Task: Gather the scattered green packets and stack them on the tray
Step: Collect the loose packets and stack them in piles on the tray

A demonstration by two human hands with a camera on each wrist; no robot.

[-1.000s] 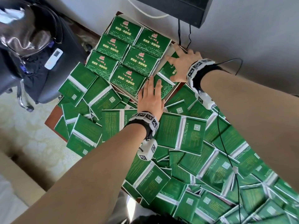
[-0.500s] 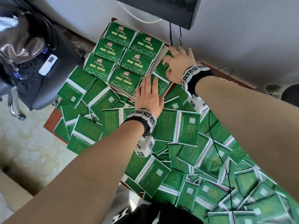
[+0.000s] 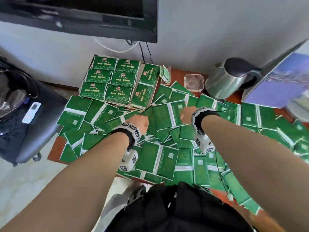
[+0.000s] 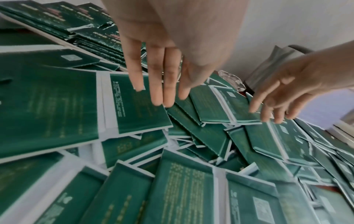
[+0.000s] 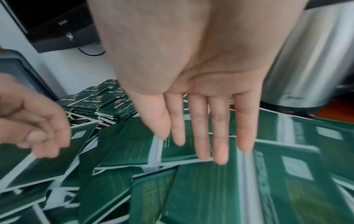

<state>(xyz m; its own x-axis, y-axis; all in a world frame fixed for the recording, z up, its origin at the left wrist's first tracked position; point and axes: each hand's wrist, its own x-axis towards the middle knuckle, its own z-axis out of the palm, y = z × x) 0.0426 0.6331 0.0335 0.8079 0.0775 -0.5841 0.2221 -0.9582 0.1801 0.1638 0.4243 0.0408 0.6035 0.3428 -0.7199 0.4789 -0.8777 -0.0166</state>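
Table (image 3: 56, 148) w/ scattered green packets (image 3: 158, 160); both hands open above.

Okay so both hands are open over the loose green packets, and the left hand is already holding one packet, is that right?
Not quite. Both hands are open over the loose green packets, but the left hand holds nothing: the left wrist view shows its fingers straight and hanging above the pile, with no packet in its grip. The right hand is equally empty in the right wrist view.

loose packets (image 3: 160, 158) blanket table, kettle (image 3: 224, 82) blocks far right
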